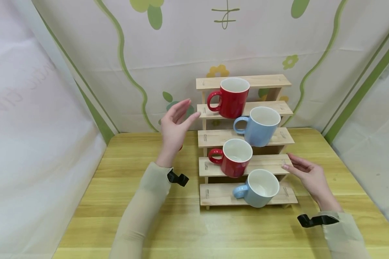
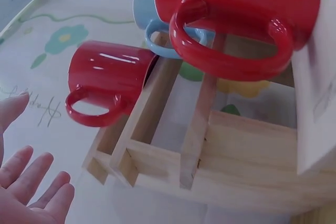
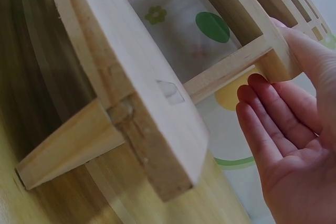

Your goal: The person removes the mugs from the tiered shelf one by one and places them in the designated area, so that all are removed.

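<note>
A stepped wooden display rack (image 1: pixel 214 137) holds mugs on its tiers, handles pointing left. The upper red mug (image 1: pixel 235 100) is on the second tier from the top, with a light blue mug (image 1: pixel 262 127) one tier lower. Below them stand another red mug (image 1: pixel 236 158) and, on the bottom tier, a second light blue mug (image 1: pixel 260 189). My left hand (image 1: pixel 175 126) hovers left of the rack, fingers apart, touching nothing. At the rack's right end, my right hand (image 1: pixel 308 176) pinches the edge of the second-lowest tier, thumb on the board (image 3: pixel 286 72).
A small red bit (image 1: pixel 180 147) shows behind my left wrist, mostly hidden. The rack stands on a wood-grain table (image 1: pixel 133 172). Patterned cloth (image 1: pixel 175 46) hangs close behind the rack, and white cloth walls (image 1: pixel 35 126) flank the table.
</note>
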